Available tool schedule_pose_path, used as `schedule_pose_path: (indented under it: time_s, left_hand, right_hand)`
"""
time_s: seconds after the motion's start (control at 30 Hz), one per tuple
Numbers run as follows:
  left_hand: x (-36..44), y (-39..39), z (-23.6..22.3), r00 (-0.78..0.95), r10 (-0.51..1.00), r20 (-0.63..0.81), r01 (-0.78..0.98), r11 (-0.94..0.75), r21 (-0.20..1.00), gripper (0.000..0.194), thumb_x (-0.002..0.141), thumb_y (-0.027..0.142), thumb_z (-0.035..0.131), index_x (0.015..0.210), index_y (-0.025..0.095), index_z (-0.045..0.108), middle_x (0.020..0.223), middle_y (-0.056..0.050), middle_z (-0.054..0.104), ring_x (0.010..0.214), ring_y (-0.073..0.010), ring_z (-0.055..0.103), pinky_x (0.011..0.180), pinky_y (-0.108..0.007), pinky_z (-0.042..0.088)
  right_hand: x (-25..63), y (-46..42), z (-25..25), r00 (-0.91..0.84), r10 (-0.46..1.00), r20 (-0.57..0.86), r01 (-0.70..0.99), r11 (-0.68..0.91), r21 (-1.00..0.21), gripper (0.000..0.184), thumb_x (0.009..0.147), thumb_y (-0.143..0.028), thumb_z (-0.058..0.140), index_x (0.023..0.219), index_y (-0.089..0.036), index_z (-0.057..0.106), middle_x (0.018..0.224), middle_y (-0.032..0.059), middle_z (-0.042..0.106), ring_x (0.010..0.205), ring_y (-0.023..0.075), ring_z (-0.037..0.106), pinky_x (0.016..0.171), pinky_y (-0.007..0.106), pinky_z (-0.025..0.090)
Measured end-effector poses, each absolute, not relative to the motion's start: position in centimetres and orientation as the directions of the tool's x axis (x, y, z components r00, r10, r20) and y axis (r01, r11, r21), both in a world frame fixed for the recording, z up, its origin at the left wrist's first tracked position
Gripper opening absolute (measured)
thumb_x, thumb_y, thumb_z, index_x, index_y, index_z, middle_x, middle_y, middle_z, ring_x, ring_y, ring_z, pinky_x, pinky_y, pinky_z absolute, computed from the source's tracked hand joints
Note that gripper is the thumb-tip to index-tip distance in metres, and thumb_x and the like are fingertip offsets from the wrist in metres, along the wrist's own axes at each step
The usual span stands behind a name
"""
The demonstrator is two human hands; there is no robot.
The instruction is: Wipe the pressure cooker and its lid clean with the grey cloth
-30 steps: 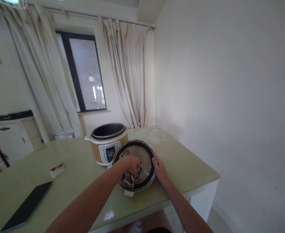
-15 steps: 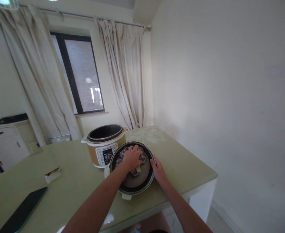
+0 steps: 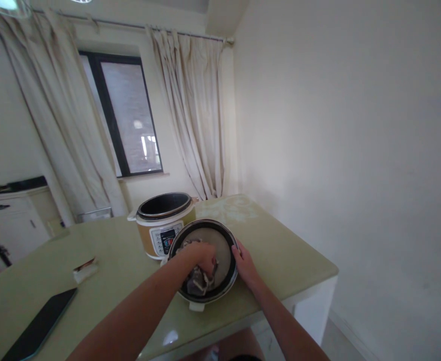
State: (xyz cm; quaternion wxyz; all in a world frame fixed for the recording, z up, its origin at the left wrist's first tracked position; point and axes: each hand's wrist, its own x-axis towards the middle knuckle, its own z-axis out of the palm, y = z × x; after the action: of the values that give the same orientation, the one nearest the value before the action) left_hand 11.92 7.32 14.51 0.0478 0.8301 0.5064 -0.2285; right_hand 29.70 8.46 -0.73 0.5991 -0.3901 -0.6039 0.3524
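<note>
The pressure cooker lid point(image 3: 224, 235) lies upside down near the table's front edge, its round inner side facing up. A crumpled greyish patterned cloth point(image 3: 198, 282) is bunched against that inner side. My left hand point(image 3: 204, 255) is closed on the cloth and presses it to the lid; its fingertips are partly hidden. At the lid's right rim my right hand point(image 3: 244, 260) grips the edge, thumb on top. Just behind the lid stands the electric pressure cooker point(image 3: 156, 230), white and gold with a button panel, its top uncovered and a dark pot inside.
On the pale green table point(image 3: 280, 250) to the left lie a dark phone or tablet point(image 3: 40, 323) and a small white packet point(image 3: 85, 271). The table's right edge is beside a bare wall point(image 3: 337, 150). Curtains point(image 3: 194, 110) and a window stand behind.
My left hand has moved with the cloth toward the lower left of the lid, baring its upper right inner face. The fingers are more tightly curled. My right hand stays on the rim.
</note>
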Motion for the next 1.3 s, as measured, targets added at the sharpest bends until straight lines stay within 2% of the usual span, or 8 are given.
schedule_pose_path:
  time_s: [0.1, 0.33, 0.53, 0.8, 0.97, 1.1, 1.2, 1.3]
  left_hand:
    - [10.4, 7.9, 15.7, 0.358, 0.844, -0.399, 0.853, -0.469, -0.227, 0.046, 0.054, 0.034, 0.087, 0.100, 0.028, 0.086, 0.105, -0.011, 0.083, 0.098, -0.0358, 0.077, 0.086, -0.043, 0.063]
    - [9.7, 8.4, 16.5, 0.433, 0.894, -0.117, 0.859, -0.449, -0.245, 0.039, 0.066, 0.027, 0.076, 0.104, 0.024, 0.084, 0.117, -0.015, 0.077, 0.109, -0.0361, 0.072, 0.089, -0.045, 0.061]
    - [12.0, 8.6, 14.4, 0.476, 0.877, 0.061, 0.870, -0.459, -0.181, 0.037, 0.077, 0.030, 0.068, 0.111, 0.026, 0.081, 0.128, -0.013, 0.069, 0.124, -0.0375, 0.062, 0.092, -0.052, 0.060]
    - [15.1, 7.6, 12.8, 0.555, 0.829, -0.069, 0.822, -0.559, -0.106, 0.039, 0.072, 0.039, 0.072, 0.108, 0.029, 0.083, 0.122, -0.013, 0.075, 0.122, -0.0388, 0.064, 0.095, -0.052, 0.058]
    - [14.6, 7.5, 13.3, 0.521, 0.817, -0.247, 0.844, -0.536, 0.008, 0.040, 0.064, 0.040, 0.081, 0.103, 0.031, 0.084, 0.100, -0.006, 0.083, 0.097, -0.0315, 0.075, 0.089, -0.043, 0.061]
    - [13.8, 8.0, 13.6, 0.481, 0.761, -0.436, 0.857, -0.513, 0.049, 0.040, 0.061, 0.039, 0.085, 0.100, 0.029, 0.085, 0.094, -0.004, 0.083, 0.081, -0.0278, 0.076, 0.078, -0.038, 0.062]
    - [13.5, 8.1, 14.3, 0.427, 0.757, -0.495, 0.862, -0.506, -0.030, 0.040, 0.058, 0.035, 0.088, 0.098, 0.027, 0.086, 0.094, -0.007, 0.083, 0.082, -0.0309, 0.077, 0.077, -0.042, 0.063]
    - [13.1, 7.9, 15.3, 0.414, 0.822, -0.391, 0.837, -0.513, -0.192, 0.045, 0.056, 0.027, 0.090, 0.100, 0.026, 0.085, 0.108, -0.013, 0.081, 0.101, -0.0383, 0.076, 0.089, -0.050, 0.062]
  right_hand:
    - [29.7, 8.4, -0.8, 0.027, 0.897, 0.442, 0.060, 0.440, -0.896, 0.060, 0.098, -0.071, 0.052, 0.141, -0.031, 0.068, 0.148, 0.0062, 0.066, 0.140, 0.0299, 0.058, 0.125, 0.054, 0.038]
    - [29.9, 8.1, -0.7, 0.012, 0.898, 0.441, 0.027, 0.440, -0.897, 0.061, 0.098, -0.070, 0.054, 0.144, -0.032, 0.065, 0.150, 0.0045, 0.063, 0.143, 0.0285, 0.056, 0.127, 0.052, 0.035]
    - [30.1, 8.4, -1.0, 0.023, 0.905, 0.426, 0.039, 0.425, -0.904, 0.063, 0.096, -0.071, 0.055, 0.141, -0.029, 0.068, 0.146, 0.0077, 0.066, 0.141, 0.0308, 0.057, 0.126, 0.054, 0.034]
    - [30.1, 8.8, -1.2, -0.025, 0.896, 0.444, 0.006, 0.444, -0.896, 0.059, 0.098, -0.068, 0.053, 0.137, -0.026, 0.071, 0.141, 0.0092, 0.070, 0.138, 0.0318, 0.059, 0.123, 0.054, 0.038]
    - [30.1, 9.0, -1.6, 0.002, 0.893, 0.449, 0.042, 0.449, -0.893, 0.057, 0.100, -0.066, 0.052, 0.137, -0.027, 0.070, 0.144, 0.0085, 0.068, 0.139, 0.0301, 0.058, 0.125, 0.053, 0.036]
    - [30.0, 8.9, -1.5, -0.009, 0.892, 0.451, 0.061, 0.451, -0.891, 0.058, 0.100, -0.067, 0.052, 0.139, -0.028, 0.069, 0.145, 0.0080, 0.067, 0.140, 0.0296, 0.058, 0.126, 0.053, 0.036]
    - [29.8, 8.8, -1.4, -0.012, 0.892, 0.452, 0.075, 0.451, -0.889, 0.060, 0.100, -0.067, 0.051, 0.142, -0.028, 0.067, 0.148, 0.0080, 0.065, 0.141, 0.0293, 0.057, 0.126, 0.053, 0.035]
    - [29.9, 8.9, -1.7, -0.010, 0.888, 0.460, 0.082, 0.460, -0.884, 0.061, 0.100, -0.068, 0.051, 0.145, -0.028, 0.065, 0.150, 0.0080, 0.064, 0.143, 0.0288, 0.055, 0.127, 0.052, 0.034]
